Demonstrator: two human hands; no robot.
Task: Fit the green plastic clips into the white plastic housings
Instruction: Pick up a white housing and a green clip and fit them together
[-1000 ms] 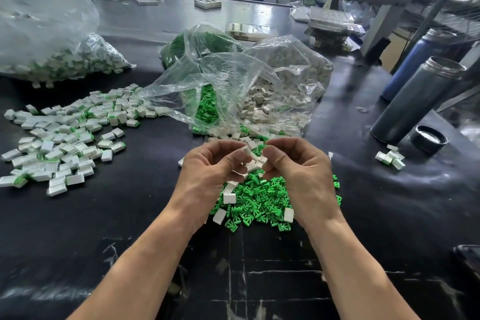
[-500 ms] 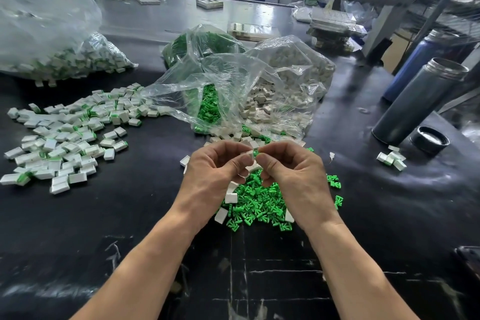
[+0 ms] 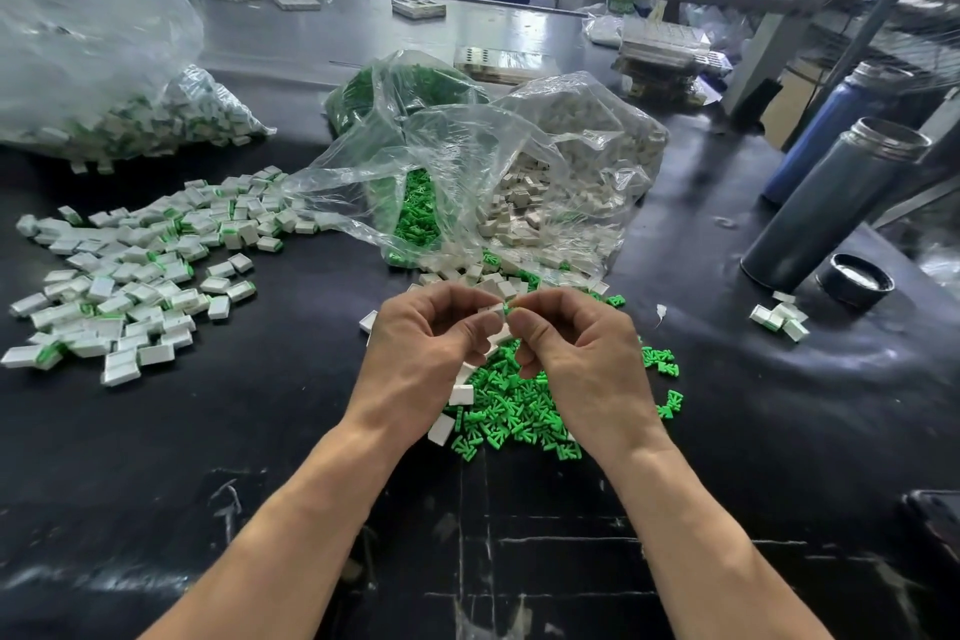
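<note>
Both hands' fingers pinch housing against clip.

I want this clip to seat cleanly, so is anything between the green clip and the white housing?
Nothing visible. The left hand pinches the white housing, the right hand pinches the green clip, and the two parts meet directly at the fingertips.
</note>
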